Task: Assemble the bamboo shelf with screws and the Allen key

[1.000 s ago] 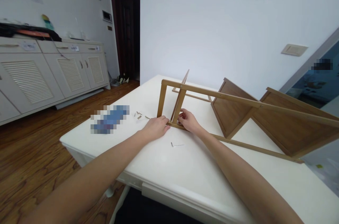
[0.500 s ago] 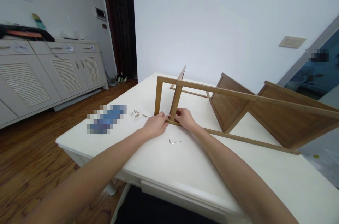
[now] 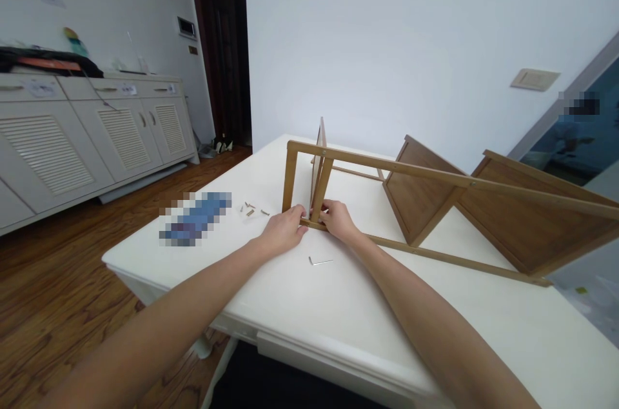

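A brown wooden shelf frame (image 3: 396,167) lies on its side on the white table (image 3: 300,299). My left hand (image 3: 283,231) is at the near lower rail by the frame's left end, thumb and fingers on either side of it. Just right of it, my right hand (image 3: 340,220) has its fingers curled around the base of the upright crosspiece (image 3: 322,186). A thin wooden panel (image 3: 319,151) stands almost upright along that crosspiece, its lower end partly hidden by my fingers. In front of my hands lies an L-shaped hex key (image 3: 320,261).
Several small screws (image 3: 250,213) lie left of my left hand. Further left is a blurred blue item (image 3: 198,219). Two wooden shelf panels (image 3: 425,193) slant within the frame's right part. Behind the table rises a white wall (image 3: 377,54); a white cabinet (image 3: 140,125) stands across the floor.
The thin panel has swung left at its top and is now steeper, showing left of the crosspiece. My left fingers have lifted and spread slightly at the rail. My right hand has barely moved.
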`<state>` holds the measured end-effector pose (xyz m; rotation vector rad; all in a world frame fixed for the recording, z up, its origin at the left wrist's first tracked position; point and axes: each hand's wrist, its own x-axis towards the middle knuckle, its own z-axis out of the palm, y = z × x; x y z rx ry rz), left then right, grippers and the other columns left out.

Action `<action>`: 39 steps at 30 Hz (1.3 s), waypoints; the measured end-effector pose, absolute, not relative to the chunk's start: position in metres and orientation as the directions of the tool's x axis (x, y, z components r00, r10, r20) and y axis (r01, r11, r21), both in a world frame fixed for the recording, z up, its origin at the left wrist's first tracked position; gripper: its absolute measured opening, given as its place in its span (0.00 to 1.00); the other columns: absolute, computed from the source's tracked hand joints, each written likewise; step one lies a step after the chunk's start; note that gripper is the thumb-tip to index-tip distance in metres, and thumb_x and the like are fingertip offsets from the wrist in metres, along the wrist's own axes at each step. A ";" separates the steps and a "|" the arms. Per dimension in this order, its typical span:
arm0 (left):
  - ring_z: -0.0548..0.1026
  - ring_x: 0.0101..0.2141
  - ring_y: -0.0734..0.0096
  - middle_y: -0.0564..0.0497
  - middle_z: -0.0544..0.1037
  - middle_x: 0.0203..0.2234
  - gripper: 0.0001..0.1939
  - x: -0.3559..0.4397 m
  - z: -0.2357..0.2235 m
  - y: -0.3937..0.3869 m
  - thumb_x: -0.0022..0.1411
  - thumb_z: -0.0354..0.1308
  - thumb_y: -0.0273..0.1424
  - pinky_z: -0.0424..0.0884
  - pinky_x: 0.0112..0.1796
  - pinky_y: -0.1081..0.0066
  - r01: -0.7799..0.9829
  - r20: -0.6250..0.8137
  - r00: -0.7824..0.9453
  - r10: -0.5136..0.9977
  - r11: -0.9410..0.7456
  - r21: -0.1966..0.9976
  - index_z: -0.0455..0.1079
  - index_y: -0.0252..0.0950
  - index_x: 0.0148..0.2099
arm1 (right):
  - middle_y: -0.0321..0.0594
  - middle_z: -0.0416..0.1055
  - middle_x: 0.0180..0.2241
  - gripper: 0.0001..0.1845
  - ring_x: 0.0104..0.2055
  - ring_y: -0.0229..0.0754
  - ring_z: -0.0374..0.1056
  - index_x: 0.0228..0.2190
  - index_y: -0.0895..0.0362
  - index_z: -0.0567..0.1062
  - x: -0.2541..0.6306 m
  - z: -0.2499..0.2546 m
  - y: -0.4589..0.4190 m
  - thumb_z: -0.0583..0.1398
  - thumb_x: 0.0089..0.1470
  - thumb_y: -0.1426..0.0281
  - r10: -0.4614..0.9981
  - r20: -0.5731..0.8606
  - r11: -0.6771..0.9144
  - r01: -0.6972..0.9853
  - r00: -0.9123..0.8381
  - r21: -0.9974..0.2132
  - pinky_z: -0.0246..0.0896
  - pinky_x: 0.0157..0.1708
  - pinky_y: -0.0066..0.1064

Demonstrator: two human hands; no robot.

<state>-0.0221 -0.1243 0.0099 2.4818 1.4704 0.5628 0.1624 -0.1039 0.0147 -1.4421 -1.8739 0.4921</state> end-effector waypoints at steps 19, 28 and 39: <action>0.76 0.43 0.61 0.46 0.72 0.48 0.23 -0.022 0.009 -0.124 0.65 0.48 0.34 0.69 0.43 0.65 0.804 0.216 0.491 0.844 -0.534 0.261 0.59 0.41 0.62 | 0.40 0.76 0.30 0.10 0.31 0.39 0.67 0.29 0.59 0.77 0.164 0.013 -0.100 0.57 0.49 0.69 0.941 0.299 0.328 0.663 -0.161 -0.674 0.58 0.32 0.27; 0.75 0.46 0.61 0.47 0.74 0.49 0.16 -0.021 0.010 -0.124 0.63 0.50 0.33 0.69 0.47 0.64 0.801 0.226 0.450 0.864 -0.502 0.327 0.66 0.38 0.52 | 0.37 0.75 0.27 0.11 0.28 0.37 0.65 0.29 0.60 0.78 0.165 0.019 -0.103 0.57 0.47 0.68 0.939 0.257 0.344 0.624 -0.229 -0.702 0.57 0.30 0.26; 0.76 0.43 0.62 0.47 0.74 0.46 0.16 -0.023 0.014 -0.128 0.65 0.49 0.34 0.69 0.46 0.65 0.806 0.210 0.472 0.856 -0.516 0.291 0.68 0.40 0.54 | 0.37 0.75 0.27 0.12 0.27 0.37 0.64 0.29 0.60 0.79 0.167 0.023 -0.107 0.56 0.47 0.69 0.940 0.248 0.341 0.616 -0.235 -0.710 0.57 0.29 0.26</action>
